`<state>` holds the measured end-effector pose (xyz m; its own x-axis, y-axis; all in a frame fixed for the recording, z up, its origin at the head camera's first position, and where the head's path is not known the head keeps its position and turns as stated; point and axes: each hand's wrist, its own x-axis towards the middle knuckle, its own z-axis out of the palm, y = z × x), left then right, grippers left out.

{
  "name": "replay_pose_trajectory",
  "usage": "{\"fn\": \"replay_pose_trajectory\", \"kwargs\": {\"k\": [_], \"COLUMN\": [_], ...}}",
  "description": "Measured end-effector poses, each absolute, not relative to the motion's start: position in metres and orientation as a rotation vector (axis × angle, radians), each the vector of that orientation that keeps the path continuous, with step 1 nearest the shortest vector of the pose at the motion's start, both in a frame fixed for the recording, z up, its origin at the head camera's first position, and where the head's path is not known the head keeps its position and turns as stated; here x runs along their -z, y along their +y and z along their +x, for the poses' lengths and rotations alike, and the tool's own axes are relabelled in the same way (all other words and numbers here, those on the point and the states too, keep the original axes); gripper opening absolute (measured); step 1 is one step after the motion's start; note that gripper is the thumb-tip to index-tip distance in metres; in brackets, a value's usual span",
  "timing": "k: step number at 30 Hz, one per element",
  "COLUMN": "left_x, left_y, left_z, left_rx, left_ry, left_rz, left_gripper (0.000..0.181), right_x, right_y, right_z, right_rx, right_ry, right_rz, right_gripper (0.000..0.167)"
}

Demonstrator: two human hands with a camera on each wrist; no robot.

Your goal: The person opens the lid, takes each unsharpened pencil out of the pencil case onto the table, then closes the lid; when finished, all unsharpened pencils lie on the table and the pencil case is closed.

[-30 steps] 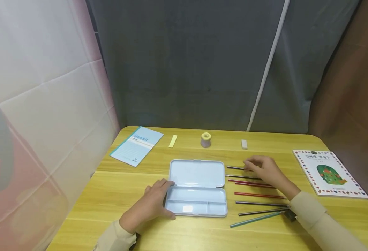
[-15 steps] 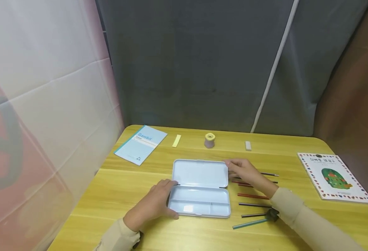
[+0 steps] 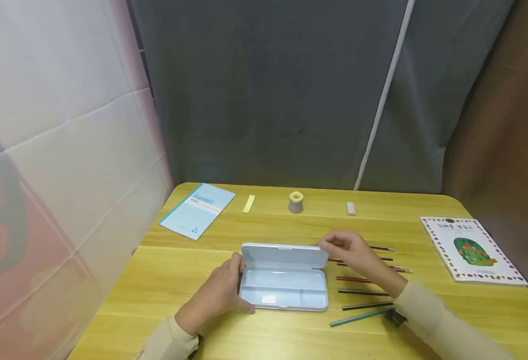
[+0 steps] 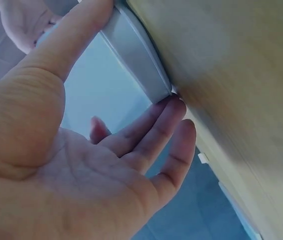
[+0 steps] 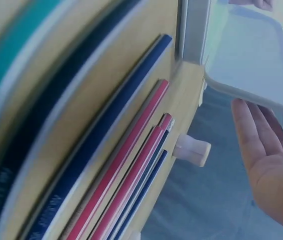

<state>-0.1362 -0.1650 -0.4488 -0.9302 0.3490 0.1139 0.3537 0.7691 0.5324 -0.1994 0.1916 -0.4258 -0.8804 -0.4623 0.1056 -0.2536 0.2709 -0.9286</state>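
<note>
A pale blue pencil case point(image 3: 268, 280) lies on the table, its compartments bare, with its hinged lid point(image 3: 284, 256) tilted partly up. My left hand point(image 3: 216, 291) holds the left end of the case, thumb at the front edge and fingers toward the hinge. In the left wrist view the fingertips point(image 4: 176, 107) touch the case's end wall. My right hand point(image 3: 358, 257) grips the lid at its upper right corner. In the right wrist view its fingers point(image 5: 254, 130) lie behind the lid. Several pencils, including a teal pencil point(image 3: 360, 318) and a red pencil point(image 3: 354, 279), lie right of the case.
Along the back are a blue notebook point(image 3: 198, 210), a yellow strip point(image 3: 248, 204), a yellow-topped spool-shaped object point(image 3: 296, 202) and a white eraser point(image 3: 351, 208). A picture book point(image 3: 473, 250) lies at the right. A grey curtain point(image 3: 268, 100) hangs behind the table.
My right hand has moved left from above the pencils to the lid and raised it from lying flat back. The left hand stays at the case's left end.
</note>
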Motion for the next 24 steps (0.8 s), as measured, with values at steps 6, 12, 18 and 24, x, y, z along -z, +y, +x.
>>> {"fn": "replay_pose_trajectory", "kwargs": {"k": [6,12,18,24], "left_x": [0.448,0.443,0.442,0.443], "left_y": [-0.168,-0.179,-0.181,-0.176], "left_z": [-0.137,-0.140,-0.143,-0.143], "left_rx": [0.996,1.317,1.379,1.213], "left_ry": [-2.982,-3.041,-3.007,-2.995], "left_rz": [-0.589,-0.524,-0.551,-0.701], "left_gripper": [0.086,0.074,0.081,0.092], "right_x": [0.431,0.437,0.445,0.446], "right_y": [0.195,0.198,0.193,0.184], "right_z": [-0.186,-0.173,-0.158,-0.150], "right_rx": [1.646,1.419,1.195,0.956], "right_ry": [2.224,2.359,2.531,2.668], "right_rz": [-0.854,-0.909,-1.009,-1.016], "right_gripper": [0.014,0.008,0.030,0.074]}}
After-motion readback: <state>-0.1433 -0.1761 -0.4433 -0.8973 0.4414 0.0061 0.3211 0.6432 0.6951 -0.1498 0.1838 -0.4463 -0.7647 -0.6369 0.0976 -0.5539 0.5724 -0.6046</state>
